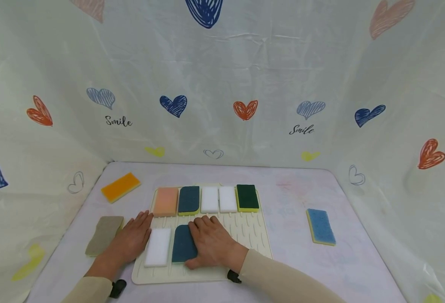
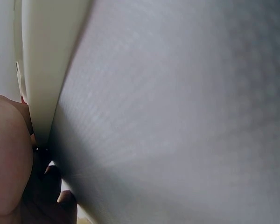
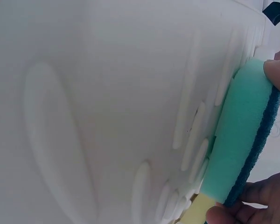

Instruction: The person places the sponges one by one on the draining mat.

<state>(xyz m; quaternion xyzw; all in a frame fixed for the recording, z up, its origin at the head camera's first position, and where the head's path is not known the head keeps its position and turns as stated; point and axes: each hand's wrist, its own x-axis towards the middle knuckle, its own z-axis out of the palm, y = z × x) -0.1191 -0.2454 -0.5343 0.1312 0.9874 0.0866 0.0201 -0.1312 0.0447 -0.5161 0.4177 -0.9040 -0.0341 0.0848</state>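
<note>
"Head view: state the step in hand."

"By judgement, placement in the front row. Held: blue-topped sponge point(image 1: 184, 244), low over the ribbed tray point(image 1: 250, 231), just right of the front white block point(image 1: 158, 247)."

"Report both hands."

"Right hand point(image 1: 216, 244): grasping the blue-topped sponge, thumb and fingers at opposite ends. Left hand point(image 1: 131, 237): released, fingers extended, laid along the tray's left edge, probably as a brace."

"Specify the next move."

"Likely requirement: align with the front white block, lower evenly, then loosen the right-hand grip. Full contact beneath the foam: cannot tell. Keep the tray steady."

"List materials and shapes."

"Held piece: rounded corners, coarse dark pad above, fine teal foam below. Tray: smooth, cream, moulded with raised elongated ribs. Rear row, left to right: peach block point(image 1: 165, 202), navy-padded sponge point(image 1: 189, 200) with yellow foam, two plain white blocks point(image 1: 209, 199), green-padded sponge point(image 1: 247, 197). Off the tray, left: flat orange sponge point(image 1: 121, 187) and wavy-sided grey-brown sponge point(image 1: 104, 235). Off the tray, right: rectangular light-blue sponge point(image 1: 321, 226), yellowish underneath."
</note>
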